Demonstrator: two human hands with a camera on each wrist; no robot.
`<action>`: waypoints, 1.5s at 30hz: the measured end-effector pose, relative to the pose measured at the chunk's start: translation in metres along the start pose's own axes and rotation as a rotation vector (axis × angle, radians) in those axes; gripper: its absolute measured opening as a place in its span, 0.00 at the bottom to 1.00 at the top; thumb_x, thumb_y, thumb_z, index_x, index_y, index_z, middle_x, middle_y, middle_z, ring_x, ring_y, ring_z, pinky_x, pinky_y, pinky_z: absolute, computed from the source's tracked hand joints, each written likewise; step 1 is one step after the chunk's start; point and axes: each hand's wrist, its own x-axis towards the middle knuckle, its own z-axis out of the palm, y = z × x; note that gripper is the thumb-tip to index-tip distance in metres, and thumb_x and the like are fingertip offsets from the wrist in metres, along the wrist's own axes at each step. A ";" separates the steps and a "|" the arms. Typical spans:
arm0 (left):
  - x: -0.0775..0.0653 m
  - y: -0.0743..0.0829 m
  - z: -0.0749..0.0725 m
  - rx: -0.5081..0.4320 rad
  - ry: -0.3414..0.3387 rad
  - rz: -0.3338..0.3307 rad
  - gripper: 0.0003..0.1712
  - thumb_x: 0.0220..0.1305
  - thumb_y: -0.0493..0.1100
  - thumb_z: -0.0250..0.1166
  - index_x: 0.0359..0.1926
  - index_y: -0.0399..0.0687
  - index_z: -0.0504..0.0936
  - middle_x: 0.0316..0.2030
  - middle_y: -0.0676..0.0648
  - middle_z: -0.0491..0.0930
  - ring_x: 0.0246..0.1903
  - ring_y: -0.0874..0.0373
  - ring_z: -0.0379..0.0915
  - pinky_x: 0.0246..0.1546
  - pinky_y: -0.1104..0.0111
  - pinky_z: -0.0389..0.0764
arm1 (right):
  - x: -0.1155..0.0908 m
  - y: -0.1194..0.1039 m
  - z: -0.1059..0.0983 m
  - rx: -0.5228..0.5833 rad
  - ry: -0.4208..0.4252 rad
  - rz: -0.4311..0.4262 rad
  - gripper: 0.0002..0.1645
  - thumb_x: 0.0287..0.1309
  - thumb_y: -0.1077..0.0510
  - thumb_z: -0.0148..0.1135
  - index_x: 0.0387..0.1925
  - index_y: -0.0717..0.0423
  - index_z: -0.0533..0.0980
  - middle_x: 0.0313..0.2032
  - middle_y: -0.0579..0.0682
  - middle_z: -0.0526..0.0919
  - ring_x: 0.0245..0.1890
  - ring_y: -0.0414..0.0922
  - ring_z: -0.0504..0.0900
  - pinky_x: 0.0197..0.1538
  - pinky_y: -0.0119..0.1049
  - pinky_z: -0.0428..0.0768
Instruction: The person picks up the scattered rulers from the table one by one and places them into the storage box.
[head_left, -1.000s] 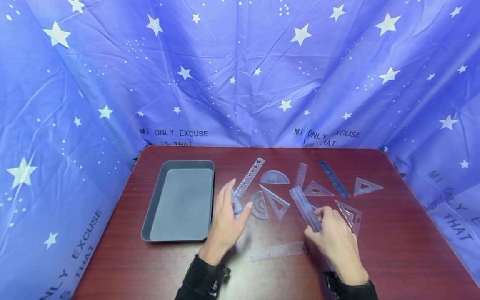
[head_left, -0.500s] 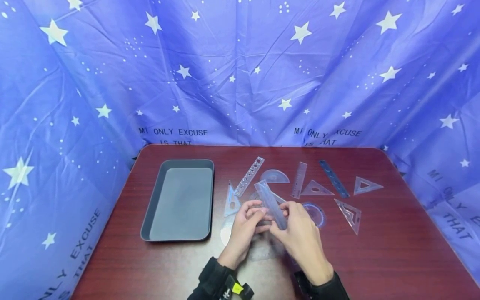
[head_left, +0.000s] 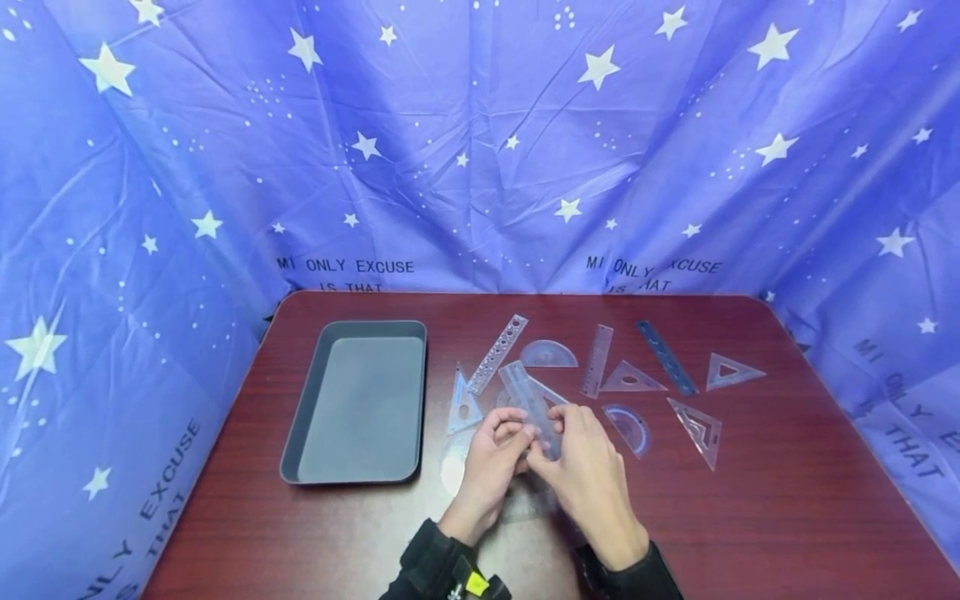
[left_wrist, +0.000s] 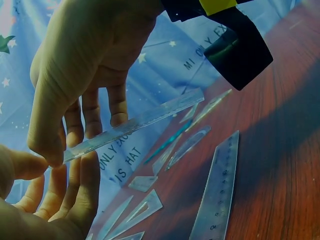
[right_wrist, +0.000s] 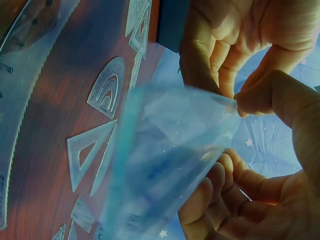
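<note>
Both hands hold one clear plastic ruler (head_left: pixel 517 385) above the middle of the table. My left hand (head_left: pixel 487 468) pinches its near end between thumb and fingers, while the right hand (head_left: pixel 592 473) grips the same end from the right. The left wrist view has the ruler (left_wrist: pixel 150 116) almost edge-on, fingertips on both faces. Close to the right wrist camera, the ruler (right_wrist: pixel 155 145) looks like a broad blurred sheet, both thumbs meeting at its corner. A second clear ruler (head_left: pixel 528 507) lies on the table, partly hidden below the hands.
A grey tray (head_left: pixel 360 408) stands left on the brown table (head_left: pixel 787 500). Behind the hands lie a holed ruler (head_left: pixel 495 358), a protractor (head_left: pixel 549 357) and a blue-tinted set square (head_left: pixel 459 414). To the right are a blue-marked protractor (head_left: pixel 626 431), a dark blue ruler (head_left: pixel 667 360) and several set squares.
The right hand has carried the ruler leftward from the right side of the table. The left hand has come in from near the tray and taken hold of it too.
</note>
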 end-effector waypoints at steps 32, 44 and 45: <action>0.047 0.142 -0.116 0.554 0.322 0.024 0.23 0.80 0.35 0.56 0.72 0.39 0.77 0.41 0.49 0.82 0.30 0.65 0.79 0.31 0.73 0.85 | -0.010 0.051 -0.022 0.032 -0.039 -0.243 0.29 0.53 0.60 0.83 0.57 0.57 0.81 0.50 0.52 0.85 0.50 0.49 0.85 0.50 0.52 0.87; 0.072 0.157 -0.176 1.001 0.373 -0.137 0.20 0.77 0.34 0.54 0.66 0.37 0.79 0.48 0.36 0.84 0.30 0.59 0.80 0.29 0.67 0.88 | -0.014 0.063 -0.012 0.001 -0.128 -0.260 0.29 0.52 0.60 0.84 0.55 0.53 0.82 0.51 0.50 0.84 0.52 0.47 0.84 0.52 0.49 0.87; 0.072 0.157 -0.179 1.048 0.376 -0.139 0.20 0.76 0.34 0.54 0.65 0.37 0.79 0.46 0.37 0.84 0.29 0.59 0.80 0.28 0.67 0.88 | -0.015 0.064 -0.011 -0.007 -0.141 -0.264 0.29 0.51 0.60 0.84 0.55 0.53 0.82 0.51 0.49 0.84 0.53 0.47 0.84 0.54 0.49 0.87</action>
